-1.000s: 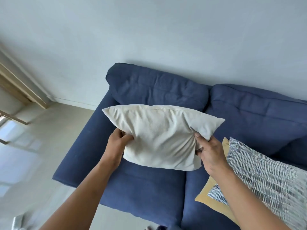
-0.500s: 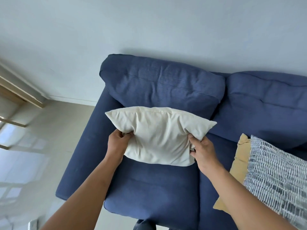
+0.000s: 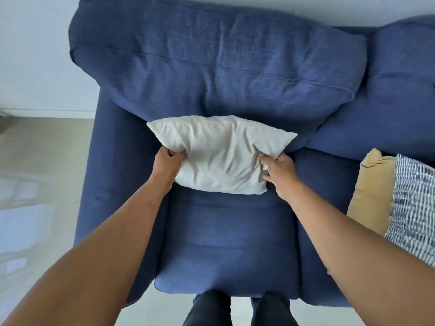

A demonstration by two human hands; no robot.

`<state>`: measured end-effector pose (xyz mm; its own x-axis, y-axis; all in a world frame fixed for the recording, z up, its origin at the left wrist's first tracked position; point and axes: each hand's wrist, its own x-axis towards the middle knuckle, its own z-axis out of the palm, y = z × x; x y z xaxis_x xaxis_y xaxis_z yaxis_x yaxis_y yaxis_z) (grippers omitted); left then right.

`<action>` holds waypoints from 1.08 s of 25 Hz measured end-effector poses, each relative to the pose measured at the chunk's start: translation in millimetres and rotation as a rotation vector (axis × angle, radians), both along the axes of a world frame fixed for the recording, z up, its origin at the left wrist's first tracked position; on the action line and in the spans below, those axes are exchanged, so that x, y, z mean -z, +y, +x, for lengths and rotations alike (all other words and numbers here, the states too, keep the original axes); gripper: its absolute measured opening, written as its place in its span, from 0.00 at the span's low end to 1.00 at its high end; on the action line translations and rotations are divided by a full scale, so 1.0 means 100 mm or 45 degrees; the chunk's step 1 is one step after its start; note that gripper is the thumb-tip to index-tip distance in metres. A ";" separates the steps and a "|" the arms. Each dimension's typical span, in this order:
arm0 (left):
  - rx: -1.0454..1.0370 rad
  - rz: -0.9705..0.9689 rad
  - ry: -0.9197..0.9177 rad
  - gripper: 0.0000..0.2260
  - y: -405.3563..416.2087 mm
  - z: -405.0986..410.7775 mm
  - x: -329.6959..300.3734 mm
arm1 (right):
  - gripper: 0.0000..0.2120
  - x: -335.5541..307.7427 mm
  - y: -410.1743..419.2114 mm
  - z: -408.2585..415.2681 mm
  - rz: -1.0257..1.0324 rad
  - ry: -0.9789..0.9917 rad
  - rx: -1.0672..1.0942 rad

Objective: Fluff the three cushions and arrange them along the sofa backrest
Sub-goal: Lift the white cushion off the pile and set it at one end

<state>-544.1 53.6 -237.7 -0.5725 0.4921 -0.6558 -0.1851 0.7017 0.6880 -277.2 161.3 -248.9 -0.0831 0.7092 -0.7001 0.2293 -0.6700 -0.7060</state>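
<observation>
Your left hand (image 3: 168, 164) and right hand (image 3: 280, 171) pinch the cream cushion (image 3: 219, 154); the frame crops the patterned cushion (image 3: 414, 208) right of it, over a yellow one (image 3: 372, 191).

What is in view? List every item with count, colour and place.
cream cushion: one, cream, at the foot of the left back cushion, gripped at both ends
yellow cushion: one, mustard yellow, on the seat at right
patterned cushion: one, white with dark dashes, lying over the yellow cushion at the right edge
sofa: one, dark blue, against the wall
wall: white, behind the sofa
floor: pale, left of the sofa
legs: two, dark trousers, bottom centre
left hand: one, on the cushion's left end
right hand: one, on its right end
</observation>
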 end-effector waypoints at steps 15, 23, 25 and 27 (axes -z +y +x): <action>0.114 -0.111 -0.124 0.25 -0.06 -0.12 0.15 | 0.09 0.10 0.10 -0.08 0.084 -0.234 -0.120; 0.553 -0.074 0.152 0.25 -0.44 0.53 -0.23 | 0.22 -0.40 -0.47 0.18 0.282 -0.386 -0.429; 0.633 -0.025 0.169 0.25 -0.49 0.75 -0.37 | 0.24 -0.56 -0.64 0.31 0.326 -0.431 -0.444; 0.689 0.013 0.186 0.27 -0.53 0.98 -0.51 | 0.25 -0.70 -0.80 0.48 0.359 -0.514 -0.464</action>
<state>-446.6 0.2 -187.1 -0.3211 0.7469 -0.5822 0.2970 0.6632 0.6870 -228.8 81.0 -178.6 -0.1227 0.8475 -0.5164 0.6951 -0.2980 -0.6543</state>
